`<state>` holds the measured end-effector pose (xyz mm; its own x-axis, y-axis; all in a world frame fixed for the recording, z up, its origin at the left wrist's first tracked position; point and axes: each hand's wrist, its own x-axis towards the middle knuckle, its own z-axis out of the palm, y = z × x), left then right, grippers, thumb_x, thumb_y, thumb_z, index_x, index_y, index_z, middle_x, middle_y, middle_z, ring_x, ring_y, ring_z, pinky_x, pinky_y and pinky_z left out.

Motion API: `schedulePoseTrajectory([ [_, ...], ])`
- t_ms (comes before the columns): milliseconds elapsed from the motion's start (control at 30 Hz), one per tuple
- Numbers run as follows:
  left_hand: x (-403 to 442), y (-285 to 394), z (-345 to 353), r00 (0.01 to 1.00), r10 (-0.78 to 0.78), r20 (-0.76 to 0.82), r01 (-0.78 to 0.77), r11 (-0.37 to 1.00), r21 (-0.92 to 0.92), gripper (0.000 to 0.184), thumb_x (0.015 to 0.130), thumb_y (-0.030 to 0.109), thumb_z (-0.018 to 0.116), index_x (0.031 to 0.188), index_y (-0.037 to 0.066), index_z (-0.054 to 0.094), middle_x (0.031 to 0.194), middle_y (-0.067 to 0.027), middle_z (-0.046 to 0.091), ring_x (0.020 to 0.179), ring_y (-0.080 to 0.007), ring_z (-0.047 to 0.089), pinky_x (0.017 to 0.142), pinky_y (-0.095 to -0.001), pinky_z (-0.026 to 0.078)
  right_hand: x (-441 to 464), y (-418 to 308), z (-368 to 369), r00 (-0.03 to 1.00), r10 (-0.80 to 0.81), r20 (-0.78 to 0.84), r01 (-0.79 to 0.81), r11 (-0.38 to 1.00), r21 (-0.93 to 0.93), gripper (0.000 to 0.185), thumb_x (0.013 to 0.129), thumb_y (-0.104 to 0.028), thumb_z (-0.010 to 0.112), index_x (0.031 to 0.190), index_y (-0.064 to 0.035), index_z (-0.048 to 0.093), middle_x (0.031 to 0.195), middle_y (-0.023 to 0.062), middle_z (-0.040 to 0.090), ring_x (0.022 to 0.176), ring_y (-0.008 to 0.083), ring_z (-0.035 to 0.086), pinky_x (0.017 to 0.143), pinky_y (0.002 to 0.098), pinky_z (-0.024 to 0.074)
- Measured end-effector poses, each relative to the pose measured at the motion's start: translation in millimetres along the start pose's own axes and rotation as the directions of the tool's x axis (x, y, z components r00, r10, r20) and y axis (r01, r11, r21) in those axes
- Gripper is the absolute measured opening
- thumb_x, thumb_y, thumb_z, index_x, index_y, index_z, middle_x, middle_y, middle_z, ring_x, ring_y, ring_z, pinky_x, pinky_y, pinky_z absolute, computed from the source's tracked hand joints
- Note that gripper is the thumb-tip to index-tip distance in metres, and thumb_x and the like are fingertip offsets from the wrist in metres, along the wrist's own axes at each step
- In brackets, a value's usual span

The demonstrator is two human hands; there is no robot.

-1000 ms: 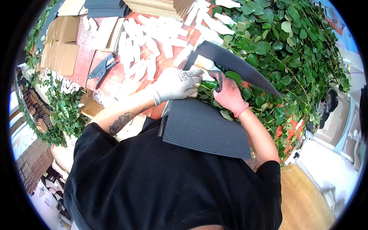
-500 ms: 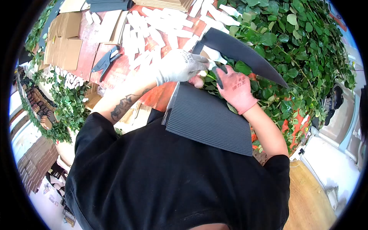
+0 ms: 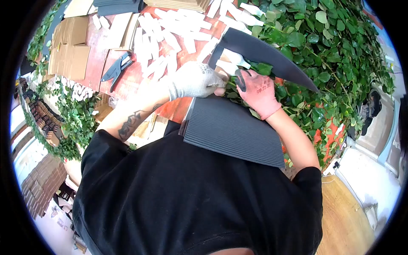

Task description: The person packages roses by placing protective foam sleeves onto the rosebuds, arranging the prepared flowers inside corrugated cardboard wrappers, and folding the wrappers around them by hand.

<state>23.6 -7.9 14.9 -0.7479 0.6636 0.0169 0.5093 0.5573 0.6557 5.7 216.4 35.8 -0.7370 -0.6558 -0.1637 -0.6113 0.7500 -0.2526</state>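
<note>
My left hand (image 3: 197, 80), in a whitish knit glove, is closed with its fingertips together around a pale pink rose (image 3: 219, 91), mostly hidden by the fingers. Close beside it my right hand (image 3: 258, 93), in a pink glove with dark fingertips, has its fingers curled at the green stem. Both hands work between the flaps of a dark corrugated cardboard sheet (image 3: 236, 129), whose far flap (image 3: 267, 55) stands up curved. Inside the fold, a white sleeve (image 3: 227, 67) lies among leaves just beyond my hands.
Several white sleeves (image 3: 172, 40) lie scattered on the red table (image 3: 95, 59). A dark stapler (image 3: 116, 71) lies to their left, near brown cardboard (image 3: 70, 51) and a dark corrugated stack (image 3: 119, 6). Dense rose foliage (image 3: 323, 46) fills the right side.
My left hand has shifted slightly down and its fingers have drawn together. My right hand has moved a little left and down. More of the white sleeve inside the fold shows now.
</note>
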Motion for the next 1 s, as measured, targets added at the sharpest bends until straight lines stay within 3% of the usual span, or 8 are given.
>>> schedulePoseTrajectory([
  [200,0,4,-5,0.995,-0.038,0.093,0.044,0.997,-0.063,0.02,0.082,0.031,0.059,0.09,0.016,0.07,0.09,-0.0041,0.068,0.081,-0.027,0.065,0.07,-0.037,0.051,11,0,6,0.993,0.093,0.065,-0.081,0.981,-0.178,0.035,0.075,-0.026,0.065,0.104,-0.0076,0.056,0.092,0.0093,0.063,0.076,0.0269,0.064,0.064,0.0375,0.0518],
  [400,-1,4,-8,0.995,-0.013,0.094,0.02,0.997,-0.071,0.021,0.083,0.032,0.059,0.089,0.015,0.07,0.09,-0.0047,0.068,0.083,-0.0252,0.064,0.072,-0.037,0.05,15,3,21,0.995,0.004,-0.104,-0.001,1.0,0.028,0.034,0.073,-0.019,0.062,0.105,-0.0074,0.056,0.095,0.0108,0.061,0.076,0.0256,0.064,0.062,0.0363,0.0512],
  [467,1,4,-12,0.989,-0.034,0.145,0.04,0.999,-0.037,0.021,0.083,0.031,0.059,0.088,0.015,0.07,0.088,-0.0041,0.068,0.084,-0.0244,0.065,0.073,-0.0365,0.051,12,2,25,1.0,0.011,-0.018,-0.013,0.991,-0.135,0.038,0.076,-0.021,0.062,0.112,-0.0081,0.057,0.105,0.0104,0.061,0.082,0.0253,0.064,0.069,0.0362,0.0517],
  [567,-4,-4,-6,0.993,0.077,-0.09,-0.088,0.987,-0.13,0.021,0.084,0.031,0.058,0.09,0.014,0.069,0.085,-0.0036,0.067,0.083,-0.0244,0.065,0.072,-0.0356,0.051,8,2,24,1.0,-0.001,0.014,0.004,0.982,-0.189,0.036,0.078,-0.017,0.055,0.113,-0.0076,0.057,0.102,0.0106,0.06,0.081,0.0241,0.064,0.064,0.036,0.0516],
  [633,4,-17,-9,0.974,-0.047,-0.223,0.042,0.999,-0.03,0.022,0.084,0.031,0.058,0.097,0.015,0.067,0.086,-0.0048,0.064,0.081,-0.0255,0.064,0.069,-0.0357,0.052,6,4,27,0.998,-0.034,-0.044,0.024,0.977,-0.214,0.033,0.081,-0.013,0.05,0.112,-0.0063,0.057,0.096,0.0105,0.061,0.078,0.0238,0.064,0.06,0.0357,0.0513],
  [733,11,-19,-16,0.983,-0.171,-0.068,0.18,0.969,0.171,0.031,0.085,0.028,0.059,0.109,0.009,0.06,0.097,-0.0075,0.061,0.083,-0.0279,0.064,0.071,-0.037,0.051,4,5,30,0.996,-0.055,-0.075,0.037,0.973,-0.229,0.032,0.082,-0.012,0.047,0.111,-0.0043,0.056,0.095,0.0118,0.061,0.076,0.0242,0.064,0.06,0.0353,0.0514],
  [867,20,-34,-8,0.992,-0.118,0.038,0.099,0.942,0.32,0.021,0.083,0.025,0.059,0.098,0.011,0.061,0.091,-0.0073,0.059,0.08,-0.0266,0.063,0.067,-0.0381,0.05,8,6,28,1.0,0.017,0.017,-0.014,0.987,-0.159,0.032,0.082,-0.012,0.047,0.112,-0.0021,0.056,0.093,0.0149,0.061,0.076,0.026,0.064,0.062,0.0365,0.0517],
  [1000,9,-45,-17,0.999,0.044,-0.017,-0.038,0.965,0.258,0.015,0.082,0.021,0.059,0.092,0.011,0.061,0.088,-0.0066,0.06,0.077,-0.0262,0.062,0.064,-0.0379,0.049,7,15,37,0.994,-0.038,-0.106,0.025,0.992,-0.127,0.036,0.079,-0.012,0.052,0.113,-0.0013,0.055,0.093,0.0167,0.061,0.075,0.0286,0.064,0.062,0.0372,0.0517],
])
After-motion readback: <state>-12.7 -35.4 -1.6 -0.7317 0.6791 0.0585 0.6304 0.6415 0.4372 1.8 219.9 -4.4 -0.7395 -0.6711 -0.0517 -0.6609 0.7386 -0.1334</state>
